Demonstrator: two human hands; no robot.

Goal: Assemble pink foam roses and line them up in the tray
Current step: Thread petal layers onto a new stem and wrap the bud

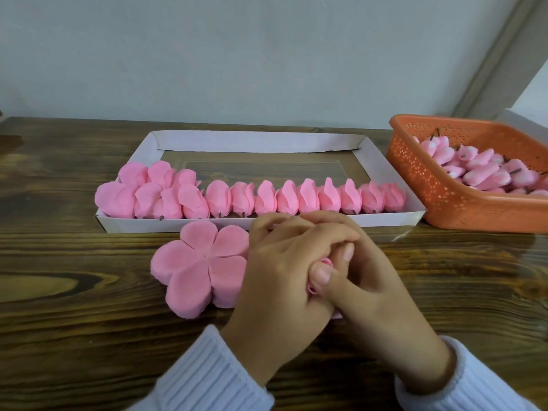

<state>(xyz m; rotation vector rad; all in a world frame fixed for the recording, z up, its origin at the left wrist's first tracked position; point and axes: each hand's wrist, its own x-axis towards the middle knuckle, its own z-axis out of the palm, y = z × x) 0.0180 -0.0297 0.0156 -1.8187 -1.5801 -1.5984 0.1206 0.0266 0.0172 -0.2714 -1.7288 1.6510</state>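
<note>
Head view: my left hand (275, 262) and right hand (373, 289) curl tightly round one small pink foam rose (325, 261); I'd squeeze evenly, then add it to the white cardboard tray (385, 222) at twelve o'clock.

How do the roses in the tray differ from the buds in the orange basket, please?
The roses stand in a row in the tray; the buds lie heaped in the basket. The roses look fuller, the buds slimmer with whitish patches. Both are pink with dark stems.
</note>
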